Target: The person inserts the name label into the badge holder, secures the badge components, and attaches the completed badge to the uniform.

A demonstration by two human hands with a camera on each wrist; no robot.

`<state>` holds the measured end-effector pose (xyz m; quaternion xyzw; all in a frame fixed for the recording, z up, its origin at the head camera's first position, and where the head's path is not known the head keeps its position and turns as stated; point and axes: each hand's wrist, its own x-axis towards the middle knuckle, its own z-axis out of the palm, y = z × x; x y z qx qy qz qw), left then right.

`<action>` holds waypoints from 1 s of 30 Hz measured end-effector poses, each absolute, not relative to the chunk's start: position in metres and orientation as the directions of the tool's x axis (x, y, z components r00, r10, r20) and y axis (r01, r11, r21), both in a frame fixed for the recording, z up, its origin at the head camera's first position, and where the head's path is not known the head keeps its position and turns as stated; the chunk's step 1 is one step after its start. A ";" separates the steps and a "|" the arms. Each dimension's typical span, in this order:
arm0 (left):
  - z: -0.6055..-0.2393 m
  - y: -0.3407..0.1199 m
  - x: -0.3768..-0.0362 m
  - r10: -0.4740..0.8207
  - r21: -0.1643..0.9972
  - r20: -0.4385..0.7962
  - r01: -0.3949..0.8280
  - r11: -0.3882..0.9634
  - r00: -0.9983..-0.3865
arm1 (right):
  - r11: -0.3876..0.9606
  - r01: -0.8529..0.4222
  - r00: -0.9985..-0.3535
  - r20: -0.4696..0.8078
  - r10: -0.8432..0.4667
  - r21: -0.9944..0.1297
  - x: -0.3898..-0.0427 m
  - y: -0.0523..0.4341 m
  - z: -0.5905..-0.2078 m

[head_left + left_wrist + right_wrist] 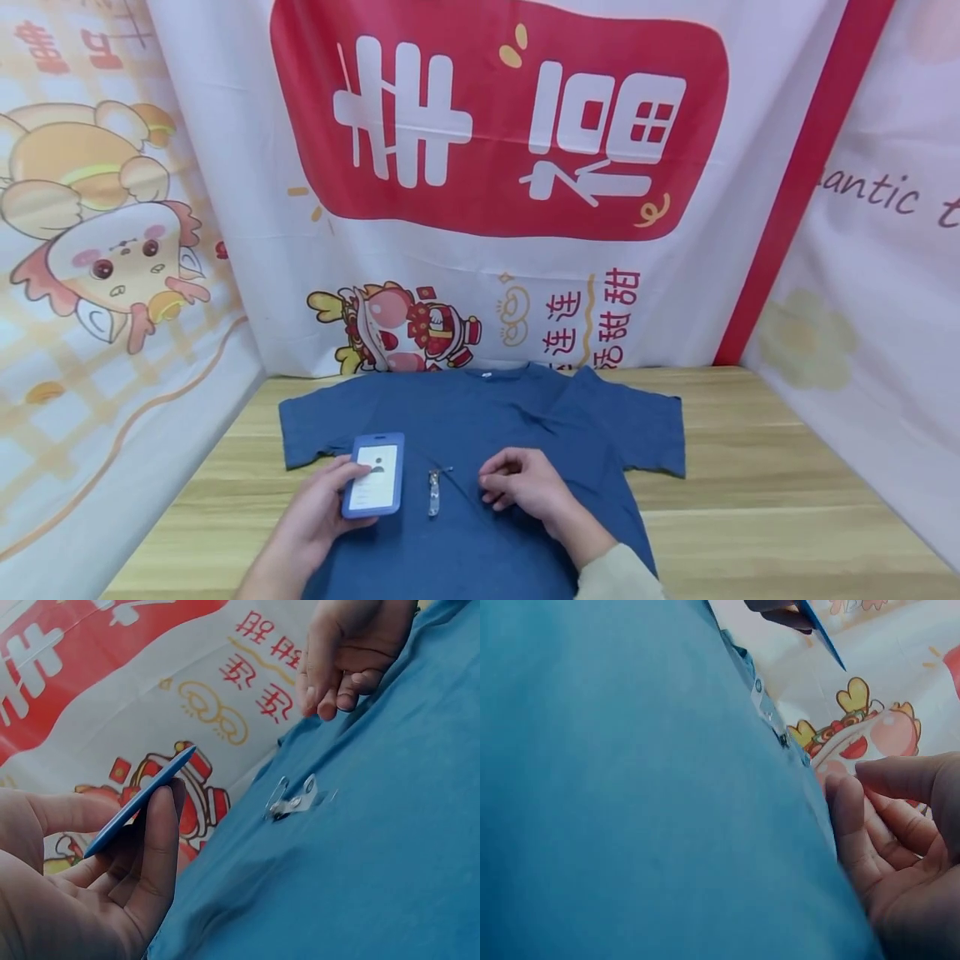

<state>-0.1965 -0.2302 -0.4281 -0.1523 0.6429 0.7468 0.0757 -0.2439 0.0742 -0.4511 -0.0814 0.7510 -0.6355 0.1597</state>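
In the head view my left hand grips a blue ID badge holder by its left side, thumb on the front and fingers behind. A white card with a small portrait icon shows in it. The left wrist view has the holder edge-on. To its right, a badge clip with a clear strap and a metal pin lies on a dark blue T-shirt. My right hand hovers over the shirt right of the clip, fingers loosely bent, holding nothing.
The T-shirt lies spread on a wood-grain table, its collar toward the back. Printed cloth hangings stand close behind the table and along both sides.
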 end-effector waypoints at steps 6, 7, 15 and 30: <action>-0.436 -0.241 -0.196 -0.073 0.936 -0.317 -0.300 -0.182 -0.946 | 0.212 0.087 -0.915 -0.162 -0.370 -0.973 -0.249 0.054 -0.446; -0.437 -0.242 -0.196 -0.075 0.936 -0.317 -0.299 -0.184 -0.945 | 0.224 0.084 -0.912 -0.165 -0.376 -0.971 -0.250 0.051 -0.445; -0.438 -0.248 -0.198 -0.086 0.936 -0.319 -0.299 -0.188 -0.944 | 0.327 0.048 -0.913 -0.174 -0.368 -0.944 -0.254 0.028 -0.437; -0.443 -0.267 -0.199 -0.108 0.935 -0.319 -0.293 -0.201 -0.942 | 0.608 -0.019 -0.958 -0.159 -0.237 -0.794 -0.249 0.004 -0.431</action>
